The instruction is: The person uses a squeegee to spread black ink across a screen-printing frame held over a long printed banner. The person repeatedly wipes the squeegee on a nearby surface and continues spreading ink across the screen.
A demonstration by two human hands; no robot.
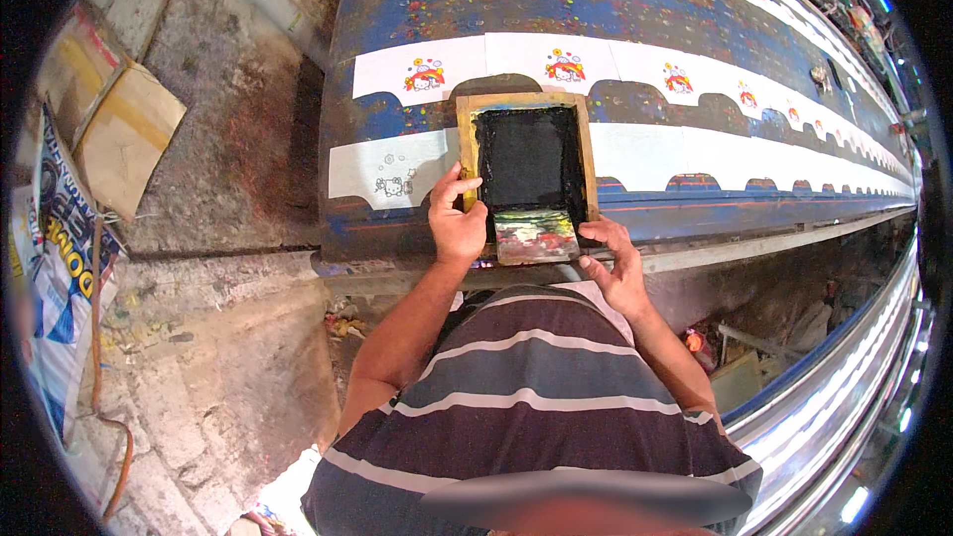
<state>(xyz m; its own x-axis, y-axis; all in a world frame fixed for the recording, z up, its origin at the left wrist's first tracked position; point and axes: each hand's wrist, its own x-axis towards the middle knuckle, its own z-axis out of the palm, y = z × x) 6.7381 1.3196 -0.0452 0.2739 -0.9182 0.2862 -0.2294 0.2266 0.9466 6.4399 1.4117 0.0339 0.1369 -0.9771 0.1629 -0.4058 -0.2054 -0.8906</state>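
A wooden screen printing frame [523, 100] lies over the front row of white cut pieces, its mesh dark with black ink. Inside its near end rests a squeegee [537, 238], its board smeared with white, red and yellow paint. My left hand [459, 221] grips the frame's left side, thumb and forefinger over the rim. At the near right corner, my right hand [615, 264] has its fingers curled on the frame's edge. Left of the frame, a white piece [349, 167] bears a black outline print of a cartoon cat.
A long paint-spattered table [462, 2] stretches away to the right. Its farther row of white pieces [457, 54] carries coloured cartoon prints. Folded cardboard [134, 139] and a printed banner [62, 288] are at left, with an orange cable [96, 337] on the floor.
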